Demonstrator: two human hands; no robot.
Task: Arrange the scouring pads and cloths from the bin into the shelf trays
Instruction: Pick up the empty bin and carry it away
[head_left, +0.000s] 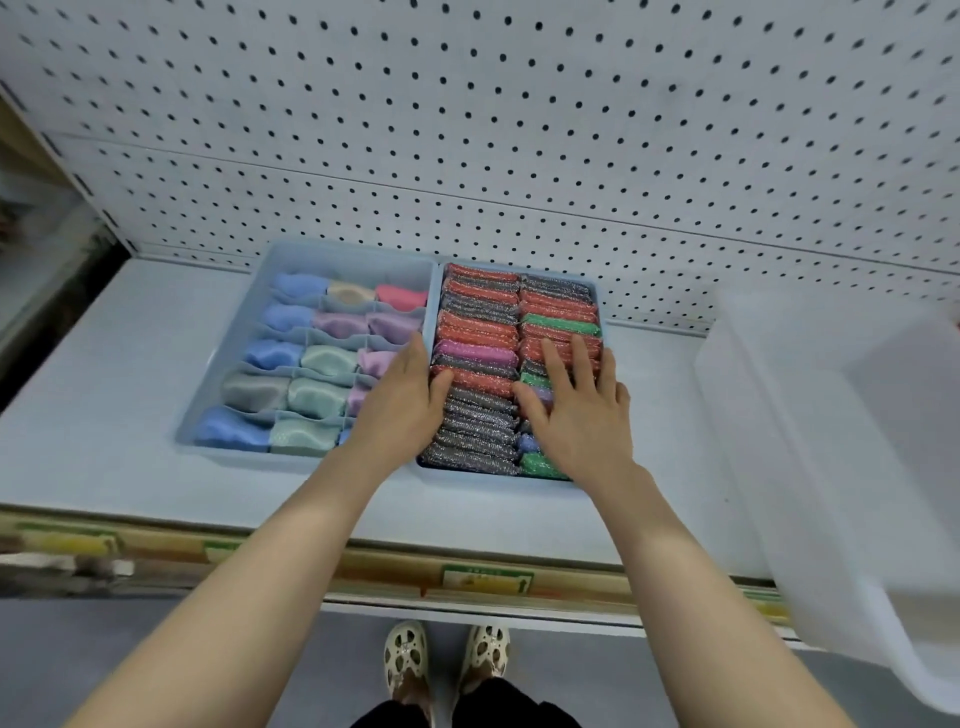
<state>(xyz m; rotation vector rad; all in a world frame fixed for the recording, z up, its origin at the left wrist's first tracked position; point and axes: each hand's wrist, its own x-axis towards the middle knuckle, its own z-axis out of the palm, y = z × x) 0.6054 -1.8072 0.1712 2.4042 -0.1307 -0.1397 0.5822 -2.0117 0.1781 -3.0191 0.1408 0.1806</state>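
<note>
Two blue trays side by side on shelf (130, 364). Left hand (402, 400), fingers straight, lies along divider between cloth tray (249, 312) and scouring-pad tray (436, 312). Right hand (576, 405), fingers spread flat, presses scouring pads (478, 332). Translucent bin (857, 467) at 3 o'clock.

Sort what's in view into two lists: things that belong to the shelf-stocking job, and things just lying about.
Job:
divided tray of cloths
tray of scouring pads
clear bin
left hand and right hand, flat on the pads

Lying about:
pegboard
shelf price labels
</note>
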